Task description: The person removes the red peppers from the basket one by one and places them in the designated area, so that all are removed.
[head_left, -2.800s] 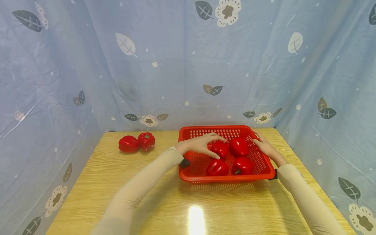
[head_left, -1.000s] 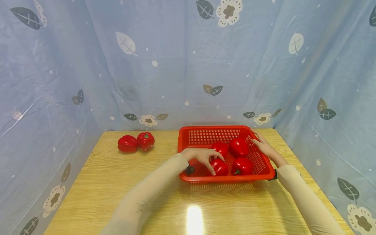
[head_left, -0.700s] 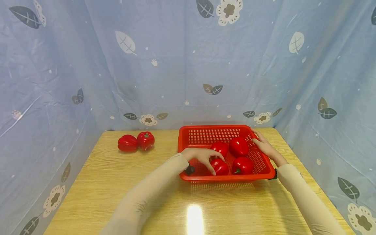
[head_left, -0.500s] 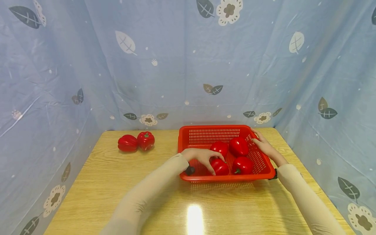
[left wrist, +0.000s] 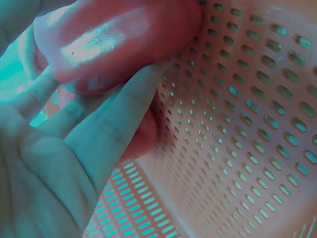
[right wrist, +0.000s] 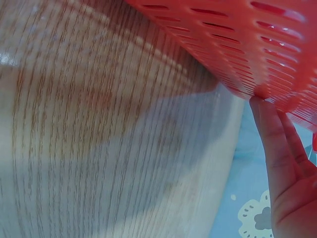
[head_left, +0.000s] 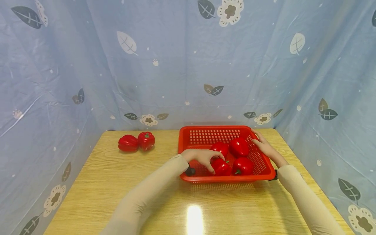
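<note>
A red perforated basket holds several red bell peppers, among them one at the back right and one at the front right. My left hand is inside, fingers and thumb curled round the front-left pepper; in the left wrist view the fingers lie along that pepper, beside the perforated wall. My right hand is at the basket's right rim, and in the right wrist view its fingertips touch the outer wall. The right thumb's contact with the rim is hard to make out.
Two more red peppers sit side by side at the back left of the wooden table. Blue patterned curtains stand behind the table and along both sides.
The left hand has come down and forward from over the peppers onto the front-left one. That pepper has turned and shifted slightly right, its green stem now showing. The right hand has stayed put.
</note>
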The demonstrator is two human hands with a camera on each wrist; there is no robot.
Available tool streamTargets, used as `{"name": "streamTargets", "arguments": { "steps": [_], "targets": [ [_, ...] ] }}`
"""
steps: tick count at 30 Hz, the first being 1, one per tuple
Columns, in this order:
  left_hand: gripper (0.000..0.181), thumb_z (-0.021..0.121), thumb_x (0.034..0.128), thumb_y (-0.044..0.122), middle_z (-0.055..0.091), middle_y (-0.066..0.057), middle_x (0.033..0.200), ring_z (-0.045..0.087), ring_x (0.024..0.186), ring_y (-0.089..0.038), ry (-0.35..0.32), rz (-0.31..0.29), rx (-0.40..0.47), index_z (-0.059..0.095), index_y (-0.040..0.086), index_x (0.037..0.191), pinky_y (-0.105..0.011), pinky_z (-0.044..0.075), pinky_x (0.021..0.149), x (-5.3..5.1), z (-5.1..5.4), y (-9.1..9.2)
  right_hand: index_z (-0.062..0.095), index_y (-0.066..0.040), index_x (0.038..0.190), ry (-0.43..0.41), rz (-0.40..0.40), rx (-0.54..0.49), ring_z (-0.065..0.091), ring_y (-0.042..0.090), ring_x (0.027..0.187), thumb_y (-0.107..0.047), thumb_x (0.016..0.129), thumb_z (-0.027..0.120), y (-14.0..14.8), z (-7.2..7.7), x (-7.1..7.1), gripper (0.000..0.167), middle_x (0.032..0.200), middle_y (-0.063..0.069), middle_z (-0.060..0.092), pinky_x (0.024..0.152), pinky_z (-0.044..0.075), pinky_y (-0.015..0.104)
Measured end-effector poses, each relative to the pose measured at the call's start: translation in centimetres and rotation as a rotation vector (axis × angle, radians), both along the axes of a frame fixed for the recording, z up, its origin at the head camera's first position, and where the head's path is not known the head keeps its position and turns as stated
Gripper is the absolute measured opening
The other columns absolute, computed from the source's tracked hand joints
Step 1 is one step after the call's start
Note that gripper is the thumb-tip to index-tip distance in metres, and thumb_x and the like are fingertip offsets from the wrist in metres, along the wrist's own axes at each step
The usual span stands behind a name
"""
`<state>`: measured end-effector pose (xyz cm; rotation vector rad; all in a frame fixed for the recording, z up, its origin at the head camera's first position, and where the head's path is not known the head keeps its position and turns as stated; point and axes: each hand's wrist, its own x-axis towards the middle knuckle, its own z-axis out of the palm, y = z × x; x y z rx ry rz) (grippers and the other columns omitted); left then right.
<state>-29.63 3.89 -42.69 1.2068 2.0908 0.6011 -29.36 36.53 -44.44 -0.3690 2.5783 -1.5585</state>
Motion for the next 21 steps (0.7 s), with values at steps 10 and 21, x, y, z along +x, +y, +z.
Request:
{"name": "streamTargets", "arguments": {
  "steps": [10,21],
  "targets": [
    [0.056,0.076,0.0761,0.024,0.040,0.002,0.135,0.035,0.129,-0.014,-0.025,0.014,0.014,0.044,0.026,0.122,-0.025,0.040,0.096,0.38,-0.03,0.02,0.000,-0.001,0.147,-0.044,-0.011,-0.022,0.058,0.039,0.096,-0.009,0.100,0.035,-0.08,0.52,-0.02,0.059,0.139,0.038,0.023,0.068,0.055,0.031],
    [0.053,0.077,0.0741,0.035,0.044,0.004,0.131,0.038,0.126,-0.012,0.051,0.013,0.042,0.045,0.027,0.116,-0.025,0.039,0.097,0.78,0.15,0.02,0.001,-0.007,0.149,-0.002,-0.013,0.008,0.062,0.023,0.093,-0.018,0.101,0.035,0.04,-0.09,-0.02,0.059,0.138,0.035,0.028,0.069,0.054,0.028]
  ]
}}
